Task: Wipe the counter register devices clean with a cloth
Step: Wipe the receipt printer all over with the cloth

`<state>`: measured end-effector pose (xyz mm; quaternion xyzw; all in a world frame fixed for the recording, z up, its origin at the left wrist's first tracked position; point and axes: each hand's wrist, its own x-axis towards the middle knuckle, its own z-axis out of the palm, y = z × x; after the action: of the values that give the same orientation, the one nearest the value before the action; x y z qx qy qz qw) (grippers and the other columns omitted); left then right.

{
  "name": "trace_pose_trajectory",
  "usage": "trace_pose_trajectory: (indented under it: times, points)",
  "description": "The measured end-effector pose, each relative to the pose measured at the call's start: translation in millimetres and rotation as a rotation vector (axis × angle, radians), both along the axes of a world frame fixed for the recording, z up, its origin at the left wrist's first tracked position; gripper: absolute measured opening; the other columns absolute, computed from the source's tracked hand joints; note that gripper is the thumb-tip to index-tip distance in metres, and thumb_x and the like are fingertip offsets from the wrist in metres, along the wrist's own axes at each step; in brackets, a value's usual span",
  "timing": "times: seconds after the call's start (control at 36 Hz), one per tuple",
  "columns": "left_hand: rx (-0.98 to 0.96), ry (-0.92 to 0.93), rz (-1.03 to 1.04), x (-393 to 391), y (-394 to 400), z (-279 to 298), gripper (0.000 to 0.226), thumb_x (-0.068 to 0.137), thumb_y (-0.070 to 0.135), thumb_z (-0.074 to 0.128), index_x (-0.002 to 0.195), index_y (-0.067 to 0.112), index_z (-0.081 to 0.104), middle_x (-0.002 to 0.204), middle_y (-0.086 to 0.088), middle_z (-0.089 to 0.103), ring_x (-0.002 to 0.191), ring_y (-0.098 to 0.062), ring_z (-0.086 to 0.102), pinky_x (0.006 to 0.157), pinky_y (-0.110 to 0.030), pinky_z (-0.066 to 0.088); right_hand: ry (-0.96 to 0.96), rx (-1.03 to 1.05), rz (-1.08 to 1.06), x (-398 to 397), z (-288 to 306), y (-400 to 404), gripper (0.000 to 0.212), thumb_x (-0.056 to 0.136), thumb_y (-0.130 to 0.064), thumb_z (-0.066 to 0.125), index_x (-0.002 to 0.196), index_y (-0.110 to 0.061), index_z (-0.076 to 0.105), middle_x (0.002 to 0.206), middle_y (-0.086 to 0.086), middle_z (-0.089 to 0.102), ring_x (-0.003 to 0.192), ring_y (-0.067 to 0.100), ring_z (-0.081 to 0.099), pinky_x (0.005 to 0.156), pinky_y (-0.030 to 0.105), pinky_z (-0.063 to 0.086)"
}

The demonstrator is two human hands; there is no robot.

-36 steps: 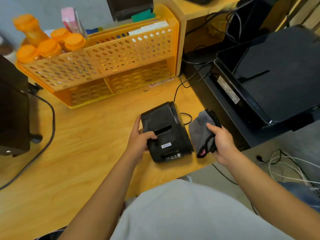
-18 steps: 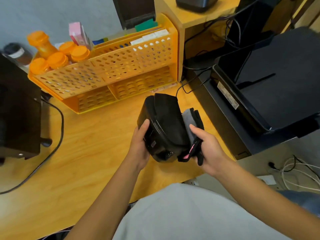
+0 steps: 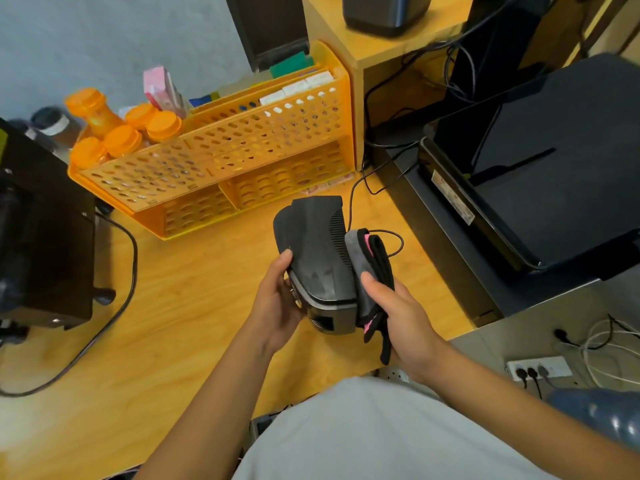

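Observation:
A small black receipt printer [image 3: 317, 258] is lifted off the wooden counter [image 3: 166, 327] and tipped up on end, its vented side facing right. My left hand [image 3: 277, 303] grips its left side. My right hand [image 3: 398, 313] presses a folded grey and black cloth [image 3: 372, 271] with pink trim flat against the printer's right side. A thin black cable [image 3: 356, 188] runs from the printer toward the back of the counter.
An orange perforated organiser [image 3: 225, 168] with orange-capped bottles [image 3: 121, 133] stands behind. A black device [image 3: 38, 244] with a cable sits at the left. A large black printer [image 3: 540, 188] fills the right. A power strip [image 3: 536, 368] and loose wires lie on the floor.
The receipt printer was resting on the counter a second ago; my left hand has lifted and tipped it on end. My right hand brought the cloth against its right side.

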<state>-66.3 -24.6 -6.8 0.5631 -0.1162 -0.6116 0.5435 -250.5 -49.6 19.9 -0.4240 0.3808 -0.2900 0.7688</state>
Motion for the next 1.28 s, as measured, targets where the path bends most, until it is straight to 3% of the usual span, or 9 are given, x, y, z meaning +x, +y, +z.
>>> trace_pose_trajectory:
  times: [0.11,0.28,0.39,0.56,0.64,0.75,0.92,1.06,1.28]
  points:
    - [-0.041,-0.072,-0.049,-7,3,2,0.081,0.076,0.052,0.066,0.147,0.015,0.054,0.142,-0.013,0.064,0.134,-0.040,0.057,0.113,-0.064,0.039,-0.031,-0.080,0.040,-1,15,-7,0.031,0.095,-0.041,0.051,0.107,-0.062,0.070,0.118,-0.028,0.071,0.111,-0.007,0.065,0.081,0.007,0.050]
    - [-0.116,-0.142,-0.099,-9,5,2,0.093,0.067,0.045,0.074,0.152,0.021,0.043,0.146,-0.009,0.060,0.133,-0.033,0.058,0.107,-0.060,0.046,-0.011,-0.130,0.071,5,22,-37,0.035,0.105,-0.031,0.046,0.140,-0.035,0.050,0.128,-0.015,0.069,0.115,-0.003,0.065,0.086,0.016,0.056]
    - [-0.113,-0.140,-0.084,-10,5,4,0.096,0.064,0.044,0.076,0.151,0.021,0.042,0.143,-0.004,0.063,0.129,-0.027,0.062,0.104,-0.055,0.051,0.056,-0.220,0.094,14,33,-51,0.052,0.108,-0.030,0.043,0.158,-0.028,0.032,0.161,-0.003,0.040,0.148,0.017,0.037,0.120,0.045,0.037]
    - [-0.081,-0.115,0.042,-10,-6,17,0.071,0.080,0.057,0.066,0.139,0.018,0.063,0.139,-0.012,0.066,0.133,-0.038,0.057,0.114,-0.063,0.037,0.093,-0.429,0.112,29,38,-47,0.050,0.096,-0.043,0.047,0.133,-0.074,0.031,0.169,-0.016,0.018,0.157,0.009,0.009,0.127,0.052,0.015]
    - [-0.058,-0.178,0.066,-7,-8,22,0.087,0.071,0.060,0.069,0.145,0.016,0.055,0.142,-0.012,0.063,0.135,-0.038,0.055,0.114,-0.065,0.038,0.073,-0.438,0.088,30,35,-40,0.052,0.096,-0.042,0.048,0.113,-0.090,0.035,0.168,-0.018,0.017,0.156,0.008,0.009,0.126,0.052,0.017]
    - [-0.034,-0.218,0.092,-10,-7,26,0.103,0.059,0.064,0.071,0.149,0.019,0.046,0.138,-0.007,0.064,0.127,-0.030,0.060,0.089,-0.049,0.056,0.044,-0.349,0.043,31,38,-51,0.049,0.097,-0.040,0.048,0.139,-0.060,0.033,0.168,-0.012,0.023,0.155,0.011,0.019,0.125,0.050,0.024]
    - [-0.019,-0.239,0.108,-22,-7,26,0.096,0.058,0.068,0.067,0.140,0.020,0.054,0.129,-0.009,0.068,0.103,-0.020,0.065,0.075,-0.040,0.053,0.542,-0.797,0.120,37,45,-66,0.058,0.105,-0.040,0.039,0.160,-0.028,0.029,0.170,-0.011,0.015,0.155,0.004,-0.008,0.127,0.038,0.003]
    - [-0.027,-0.233,0.147,-18,-13,24,0.033,0.086,0.060,0.059,0.087,0.030,0.073,0.079,0.004,0.071,0.068,-0.009,0.067,0.054,-0.025,0.048,0.667,-1.096,0.280,32,40,-42,0.065,0.101,-0.044,0.033,0.162,-0.027,0.021,0.171,-0.012,0.012,0.156,0.006,-0.010,0.127,0.039,-0.004]
    - [-0.057,-0.159,0.185,-5,-20,28,0.034,0.096,0.045,0.059,0.086,0.024,0.084,0.095,-0.007,0.080,0.083,-0.022,0.077,0.066,-0.031,0.060,0.510,-1.121,0.464,0,21,-14,0.061,0.103,-0.040,0.042,0.160,-0.031,0.023,0.168,-0.018,0.012,0.155,0.001,-0.010,0.125,0.030,-0.010]
